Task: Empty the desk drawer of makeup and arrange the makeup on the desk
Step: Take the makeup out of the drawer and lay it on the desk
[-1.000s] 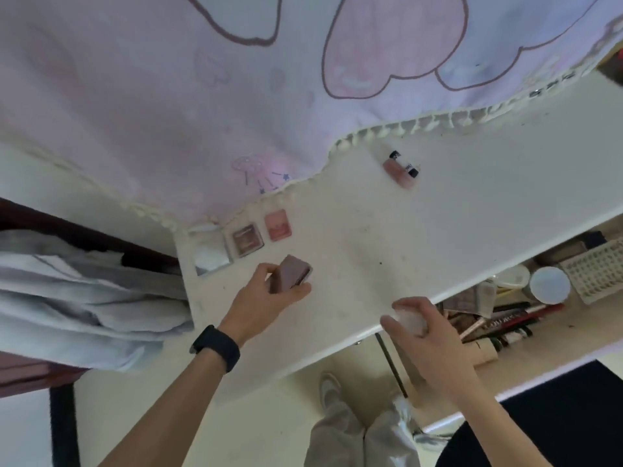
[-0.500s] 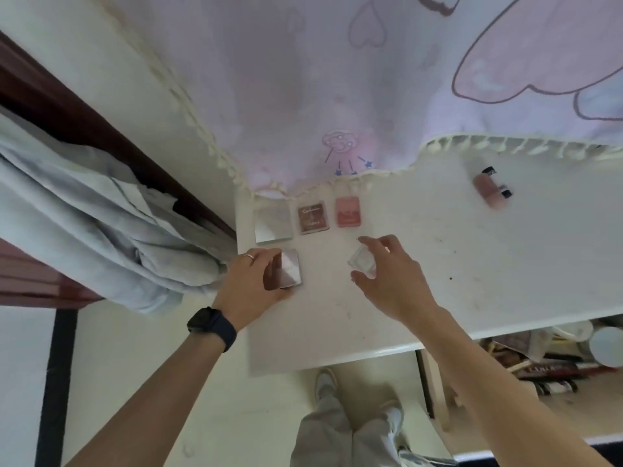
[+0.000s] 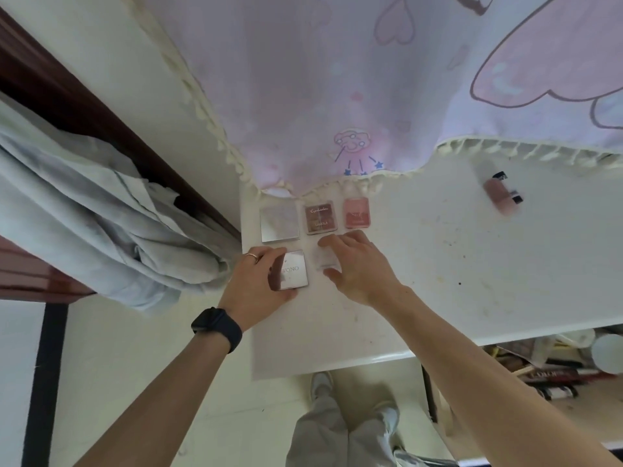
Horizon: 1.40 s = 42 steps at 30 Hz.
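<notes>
Reference item: the brown eyeshadow palette (image 3: 319, 217), lying flat on the white desk (image 3: 455, 281) near its far left corner.

1. My left hand (image 3: 256, 281) grips the VONO compact (image 3: 293, 269). The fingers curl over its left edge and the thumb sits at its near edge. The compact rests flat on the desk, nearer to me than the palette and slightly left of it.
2. My right hand (image 3: 360, 264) pinches the clear case (image 3: 325, 257) between the index finger on the far edge and the thumb on the near edge. The case sits directly on my side of the palette, just beside the VONO compact.
3. A silver compact (image 3: 279, 223) lies just left of the palette. A pink blush compact (image 3: 356, 213) lies just right of it. The three form one row.
4. A pink tube (image 3: 499, 193) with a black cap lies well to the right of the palette, apart from the row.
5. The drawer (image 3: 586, 412) stands open far right of the palette, below the desk edge, with assorted makeup inside; individual items are too blurred to name.
6. A pink cloth (image 3: 337, 79) with a tasselled hem hangs just beyond the palette.
7. My left wrist carries a black watch (image 3: 217, 326); one left finger carries a ring (image 3: 252, 256).
</notes>
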{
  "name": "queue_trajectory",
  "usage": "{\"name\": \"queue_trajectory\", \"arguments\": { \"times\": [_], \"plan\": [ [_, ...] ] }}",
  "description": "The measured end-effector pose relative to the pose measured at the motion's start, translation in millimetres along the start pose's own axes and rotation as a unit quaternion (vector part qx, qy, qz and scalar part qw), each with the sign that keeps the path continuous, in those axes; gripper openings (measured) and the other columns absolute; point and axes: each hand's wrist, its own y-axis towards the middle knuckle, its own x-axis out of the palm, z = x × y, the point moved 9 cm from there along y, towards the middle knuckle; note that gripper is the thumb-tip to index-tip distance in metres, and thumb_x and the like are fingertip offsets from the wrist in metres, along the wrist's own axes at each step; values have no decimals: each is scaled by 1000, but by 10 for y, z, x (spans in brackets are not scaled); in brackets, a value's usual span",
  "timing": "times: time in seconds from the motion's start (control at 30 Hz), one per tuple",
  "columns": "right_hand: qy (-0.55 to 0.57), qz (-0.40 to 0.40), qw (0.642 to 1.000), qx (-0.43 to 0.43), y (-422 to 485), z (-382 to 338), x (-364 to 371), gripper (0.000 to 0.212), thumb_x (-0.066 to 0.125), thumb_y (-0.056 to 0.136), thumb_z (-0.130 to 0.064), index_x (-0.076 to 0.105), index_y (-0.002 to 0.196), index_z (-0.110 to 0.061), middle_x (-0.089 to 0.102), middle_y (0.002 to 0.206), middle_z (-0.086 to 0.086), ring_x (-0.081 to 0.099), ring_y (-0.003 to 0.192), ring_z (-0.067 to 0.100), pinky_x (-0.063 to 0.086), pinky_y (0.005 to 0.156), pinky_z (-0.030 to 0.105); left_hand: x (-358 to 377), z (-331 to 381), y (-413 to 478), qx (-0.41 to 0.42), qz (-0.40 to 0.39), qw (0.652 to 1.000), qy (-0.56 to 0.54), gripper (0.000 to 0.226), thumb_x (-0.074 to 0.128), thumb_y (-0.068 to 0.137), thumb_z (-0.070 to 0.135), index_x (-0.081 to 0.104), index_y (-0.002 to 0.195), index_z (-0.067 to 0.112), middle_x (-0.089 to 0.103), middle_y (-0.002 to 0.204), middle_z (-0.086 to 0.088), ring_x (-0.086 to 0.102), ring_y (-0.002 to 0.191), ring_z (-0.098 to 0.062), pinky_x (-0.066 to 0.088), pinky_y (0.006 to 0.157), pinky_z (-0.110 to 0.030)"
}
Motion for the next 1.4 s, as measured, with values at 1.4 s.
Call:
{"name": "queue_trajectory", "arguments": {
  "times": [1.4],
  "plan": [
    [109,63,885,448,-3657,2866,-5,39,54,98,-24,51,136,-14,65,118,8,60,106,31,50,87,42,3219,3044,-1260,342,-227,885,218,61,61,88,29,37,144,21,31,153,-7,35,139,-28,40,107,-38]
  ]
}}
